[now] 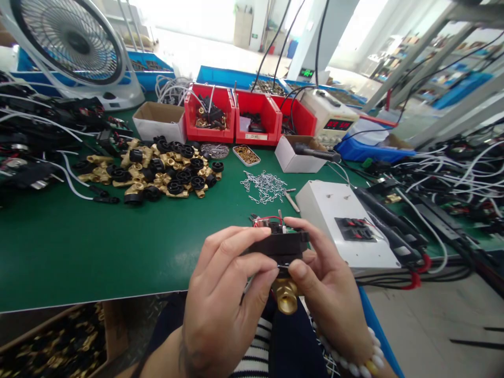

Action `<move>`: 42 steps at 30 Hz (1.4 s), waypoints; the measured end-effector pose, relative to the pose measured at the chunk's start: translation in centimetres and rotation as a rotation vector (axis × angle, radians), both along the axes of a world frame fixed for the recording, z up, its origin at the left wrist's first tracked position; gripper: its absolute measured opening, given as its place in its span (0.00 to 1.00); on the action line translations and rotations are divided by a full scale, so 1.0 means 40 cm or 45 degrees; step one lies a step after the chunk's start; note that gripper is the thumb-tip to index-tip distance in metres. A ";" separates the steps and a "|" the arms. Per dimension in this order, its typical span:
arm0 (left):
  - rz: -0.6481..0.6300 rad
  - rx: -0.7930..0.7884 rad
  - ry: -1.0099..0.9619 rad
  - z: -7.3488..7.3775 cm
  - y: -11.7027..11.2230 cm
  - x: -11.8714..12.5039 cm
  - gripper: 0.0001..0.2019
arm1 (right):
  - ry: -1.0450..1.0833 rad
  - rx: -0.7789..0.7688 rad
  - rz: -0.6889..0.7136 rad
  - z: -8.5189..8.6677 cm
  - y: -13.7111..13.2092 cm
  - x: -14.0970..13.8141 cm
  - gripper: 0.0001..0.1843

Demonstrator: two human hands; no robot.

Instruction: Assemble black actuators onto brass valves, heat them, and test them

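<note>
Both my hands hold one small assembly in front of me at the near edge of the green table (79, 252): a black plastic block (280, 244) with red wires on top and a brass threaded fitting (286, 295) below. My left hand (224, 294) grips the block's left side, thumb and fingers pinched at its lower front. My right hand (328, 286) wraps the right side, its thumb pressing the front next to the left thumb. A small metal piece seems to sit between the thumbs; I cannot make it out.
A heap of brass and black valve parts (157, 170) lies at the left, loose metal clips (265, 186) mid-table, a white switch box (342, 220) to the right. Red bins (232, 113), cardboard boxes, a fan (74, 47) and cables line the back and sides.
</note>
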State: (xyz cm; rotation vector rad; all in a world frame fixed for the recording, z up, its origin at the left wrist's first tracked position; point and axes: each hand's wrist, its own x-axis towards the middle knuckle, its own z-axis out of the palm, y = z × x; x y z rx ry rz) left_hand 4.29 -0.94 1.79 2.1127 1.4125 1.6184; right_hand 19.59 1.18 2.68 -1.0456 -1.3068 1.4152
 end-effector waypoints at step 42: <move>-0.663 -0.986 -1.259 0.008 -0.005 -0.006 0.25 | -1.196 0.227 -0.108 -0.002 0.414 0.339 0.32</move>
